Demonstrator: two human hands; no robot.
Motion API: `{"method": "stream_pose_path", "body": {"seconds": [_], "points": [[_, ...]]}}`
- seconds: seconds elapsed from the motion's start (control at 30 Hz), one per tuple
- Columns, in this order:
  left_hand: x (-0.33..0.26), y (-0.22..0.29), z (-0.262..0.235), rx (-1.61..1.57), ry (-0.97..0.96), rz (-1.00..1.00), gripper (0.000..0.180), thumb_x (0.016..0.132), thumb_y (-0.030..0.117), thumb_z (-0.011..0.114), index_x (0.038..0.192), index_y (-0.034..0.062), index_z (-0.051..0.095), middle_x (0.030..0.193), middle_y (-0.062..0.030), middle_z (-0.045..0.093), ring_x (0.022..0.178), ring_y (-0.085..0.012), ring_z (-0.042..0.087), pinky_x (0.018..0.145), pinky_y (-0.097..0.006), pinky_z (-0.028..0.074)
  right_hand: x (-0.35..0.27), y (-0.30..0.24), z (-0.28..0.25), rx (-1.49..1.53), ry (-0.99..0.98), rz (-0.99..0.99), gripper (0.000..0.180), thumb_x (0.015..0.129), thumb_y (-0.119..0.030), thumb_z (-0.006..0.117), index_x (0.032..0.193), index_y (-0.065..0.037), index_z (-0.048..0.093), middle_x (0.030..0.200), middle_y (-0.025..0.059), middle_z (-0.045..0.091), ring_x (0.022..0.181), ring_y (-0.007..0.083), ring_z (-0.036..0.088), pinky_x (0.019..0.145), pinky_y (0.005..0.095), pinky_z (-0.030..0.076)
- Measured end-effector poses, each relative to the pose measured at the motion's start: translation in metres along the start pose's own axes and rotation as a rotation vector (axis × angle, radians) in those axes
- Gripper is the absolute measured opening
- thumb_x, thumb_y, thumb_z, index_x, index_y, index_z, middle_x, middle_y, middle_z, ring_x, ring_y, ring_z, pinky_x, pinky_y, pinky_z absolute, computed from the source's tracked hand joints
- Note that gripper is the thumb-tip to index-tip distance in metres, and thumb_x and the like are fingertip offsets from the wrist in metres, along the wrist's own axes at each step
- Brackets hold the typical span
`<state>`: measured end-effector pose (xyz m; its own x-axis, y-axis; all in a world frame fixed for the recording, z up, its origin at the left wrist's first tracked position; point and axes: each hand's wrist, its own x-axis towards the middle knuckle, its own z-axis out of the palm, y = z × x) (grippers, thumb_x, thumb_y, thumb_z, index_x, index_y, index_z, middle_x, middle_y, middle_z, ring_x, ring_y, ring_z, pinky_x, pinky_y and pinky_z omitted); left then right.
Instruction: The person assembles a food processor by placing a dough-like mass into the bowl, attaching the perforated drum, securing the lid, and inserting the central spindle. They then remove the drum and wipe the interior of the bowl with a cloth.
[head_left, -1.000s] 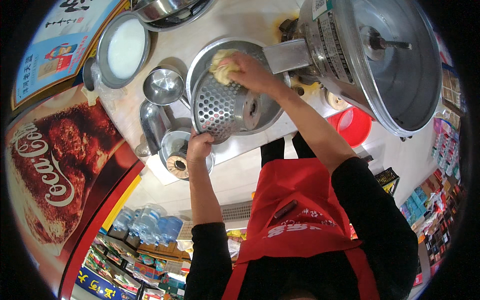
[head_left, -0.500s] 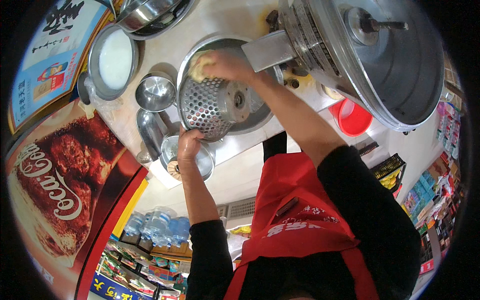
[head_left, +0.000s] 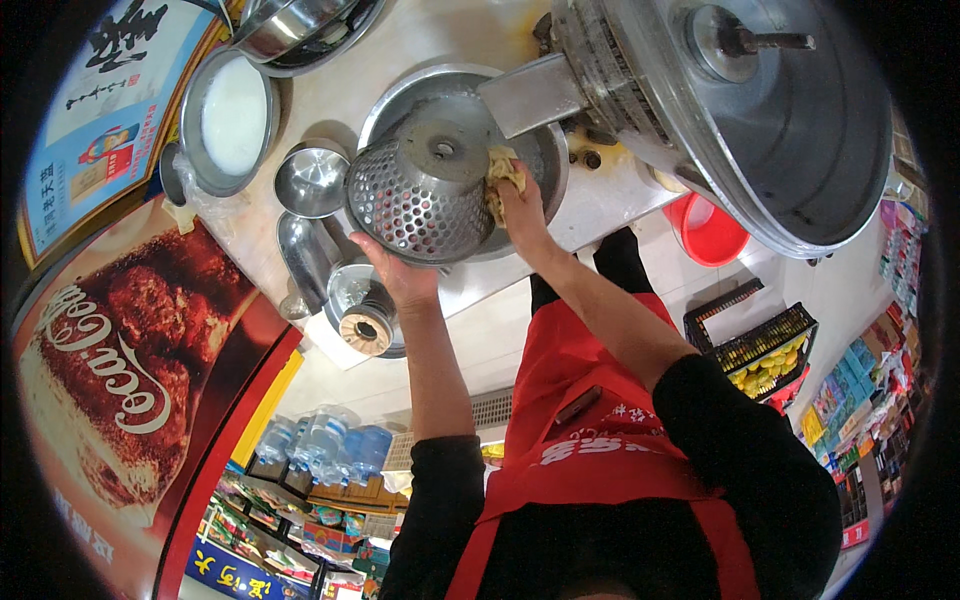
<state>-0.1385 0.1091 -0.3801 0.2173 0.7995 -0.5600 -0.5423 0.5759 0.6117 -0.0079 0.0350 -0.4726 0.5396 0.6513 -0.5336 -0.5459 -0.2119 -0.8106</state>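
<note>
A perforated metal strainer drum [head_left: 420,205], shaped like a cone with a solid hub, is tilted over a wide steel basin [head_left: 400,88]. Its lower left rim rests on the palm and fingers of my left hand [head_left: 400,272], which supports it from below. My right hand [head_left: 525,208] is closed on a crumpled yellowish cloth [head_left: 500,180] and presses it to the drum's right side. Part of the basin's inside is hidden behind the drum.
Left of the basin are a steel bowl [head_left: 312,182], a metal scoop [head_left: 303,255] and a pan of white liquid [head_left: 235,120]. A large metal machine [head_left: 640,90] reaches over the counter from the right. A red bucket [head_left: 708,235] stands below the counter edge.
The drum has been turned so its hub faces up. My right hand has brought the cloth from the drum's far left side round to its right side. My left palm has opened beneath the rim.
</note>
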Motion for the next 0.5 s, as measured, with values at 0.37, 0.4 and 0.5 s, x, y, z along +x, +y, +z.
{"method": "stream_pose_path", "body": {"seconds": [0.37,0.4,0.5], "points": [[-0.027,-0.023,0.007,-0.166,-0.148,-0.016,0.080,0.093,0.071,0.025,0.146,0.0124,0.034,0.144,-0.0080,0.043,0.133,-0.0245,0.040,0.114,-0.042,0.029,-0.065,-0.098,0.037,-0.820,-0.404,-0.833,0.042,0.074,-0.017,0.070,0.115,-0.018,0.063,0.117,0.0158,0.051,0.113,0.0368,0.049,0.095,0.0447,0.042],[-0.028,-0.026,0.006,-0.486,-0.500,-0.077,0.073,0.097,0.065,0.024,0.146,0.0123,0.033,0.145,-0.0091,0.041,0.134,-0.0253,0.039,0.117,-0.042,0.024,-0.056,-0.102,0.042,-0.889,-0.447,-0.909,0.042,0.073,-0.018,0.071,0.115,-0.019,0.064,0.116,0.0146,0.051,0.112,0.0358,0.050,0.094,0.0444,0.043],[-0.035,-0.028,0.005,0.214,-0.049,0.092,0.074,0.097,0.065,0.031,0.138,0.0041,0.041,0.138,-0.0076,0.048,0.123,-0.0213,0.051,0.104,-0.039,0.042,-0.018,-0.106,0.046,-0.857,-0.219,-0.946,0.042,0.073,-0.016,0.070,0.115,-0.018,0.064,0.116,0.0119,0.053,0.108,0.0339,0.054,0.091,0.0443,0.046]]}}
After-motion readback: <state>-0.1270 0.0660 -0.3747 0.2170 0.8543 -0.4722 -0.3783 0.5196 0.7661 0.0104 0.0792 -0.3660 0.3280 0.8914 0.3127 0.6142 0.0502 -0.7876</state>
